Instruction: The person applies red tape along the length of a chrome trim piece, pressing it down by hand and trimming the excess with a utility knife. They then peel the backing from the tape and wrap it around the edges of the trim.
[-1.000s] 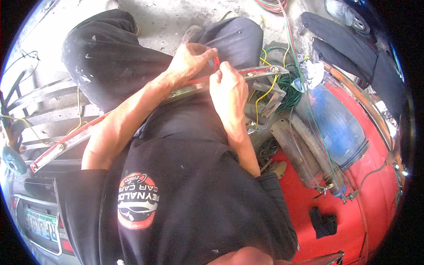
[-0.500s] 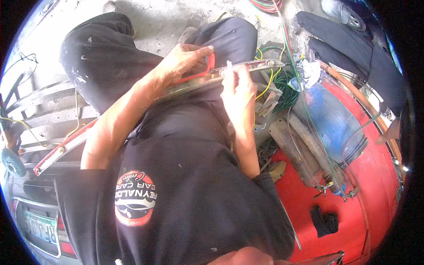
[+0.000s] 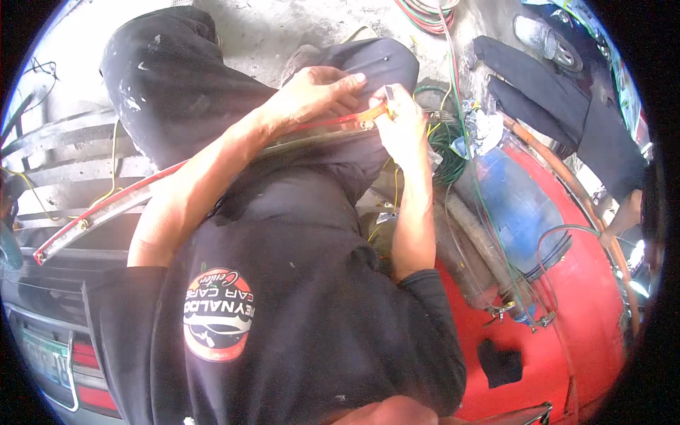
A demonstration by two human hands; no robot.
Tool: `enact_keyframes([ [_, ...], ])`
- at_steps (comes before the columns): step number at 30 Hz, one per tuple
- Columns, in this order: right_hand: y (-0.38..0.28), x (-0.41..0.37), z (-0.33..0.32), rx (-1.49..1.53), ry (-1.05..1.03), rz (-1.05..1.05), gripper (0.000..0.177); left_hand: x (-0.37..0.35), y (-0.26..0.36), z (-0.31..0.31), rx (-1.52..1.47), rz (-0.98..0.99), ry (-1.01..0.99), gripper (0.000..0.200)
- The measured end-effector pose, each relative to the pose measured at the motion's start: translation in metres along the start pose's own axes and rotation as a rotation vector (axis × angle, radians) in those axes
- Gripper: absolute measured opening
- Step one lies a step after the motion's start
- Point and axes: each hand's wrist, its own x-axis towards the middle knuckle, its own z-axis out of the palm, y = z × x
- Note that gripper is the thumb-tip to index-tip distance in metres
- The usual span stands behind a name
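Observation:
A long, narrow trim strip [image 3: 106, 205] with a red edge lies slantwise across my lap, passing under my left forearm. My left hand [image 3: 317, 93] is over it, thumb stretched out apart from the partly curled fingers. A thin red tape [image 3: 334, 122] runs just below those fingers toward my right hand [image 3: 405, 124]. The right fingers are pinched on the tape's orange-looking end, close above the trim. A small grey-tipped piece [image 3: 389, 92] sticks up from the same fingers; its kind is something I cannot tell.
Green cable coils [image 3: 448, 152] lie right of my hands. Beyond are a blue panel [image 3: 513, 195], two long cylinders [image 3: 489, 248] and a black cloth [image 3: 500, 363] on a red surface [image 3: 581, 304]. A person's dark-clothed legs [image 3: 538, 92] are at upper right, a dark car [image 3: 42, 304] at lower left.
The red tape stood looped by my left fingers; it now stretches across to my right hand. My right hand has shifted right and slightly up. The trim's left end has swung up.

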Motion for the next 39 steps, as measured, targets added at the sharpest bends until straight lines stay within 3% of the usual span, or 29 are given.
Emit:
enact_keyframes([
  [4, 0.005, -0.004, -0.005, 0.088, -0.032, -0.012, 0.016, 0.002, 0.002, -0.01, 0.308, -0.009, -0.067, 0.042],
  [6, 0.0, -0.004, -0.01, 0.087, -0.127, 0.093, 0.015, 0.002, -0.001, -0.016, 0.569, 0.303, -0.136, 0.035],
  [8, -0.006, -0.001, -0.023, 0.025, -0.267, 0.262, 0.014, 0.002, -0.003, -0.018, 0.641, 0.338, -0.15, 0.031],
  [10, -0.001, 0.003, -0.03, 0.103, -0.372, 0.258, 0.011, -0.004, 0.007, -0.014, 0.521, 0.097, -0.112, 0.031],
  [14, 0.018, 0.01, -0.033, 0.42, -0.496, 0.157, 0.022, -0.007, 0.011, -0.016, 0.536, 0.088, -0.125, 0.032],
  [17, 0.025, 0.014, -0.035, 0.463, -0.514, 0.214, 0.03, -0.007, 0.011, -0.017, 0.556, 0.094, -0.117, 0.032],
  [39, -0.014, 0.026, -0.047, 0.098, -0.497, 0.252, 0.023, 0.0, 0.003, -0.013, 0.573, 0.106, -0.13, 0.039],
])
